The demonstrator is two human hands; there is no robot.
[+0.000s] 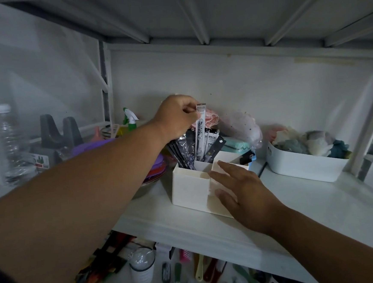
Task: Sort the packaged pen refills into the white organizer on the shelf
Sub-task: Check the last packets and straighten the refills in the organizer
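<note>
Pinching the top of a slim white refill packet (199,127), the left hand (177,117) has its fingers and thumb curled round the glossy plastic strip. That packet stands nearly upright, its long axis vertical, with the hang-tab end up at the fingertips and the lower end down among the other packets. Just below this hand, a fan of dark, shiny refill packets (195,149) leans in the rear compartment of the white organizer (191,185), their tops tilted left and right. The right hand (240,190) lies flat with straight, spread fingers against the organizer's near right side, gripping nothing. The organizer is a smooth, matte, boxy plastic caddy with straight dividers, standing on the white shelf (298,210). Right of the right hand sits a rounded white bin (306,167) of soft crumpled cloths. Behind the left hand lies a crinkled clear bag (242,128); left of its forearm are stacked purple plates (156,163) and a ribbed clear bottle (9,137).
</note>
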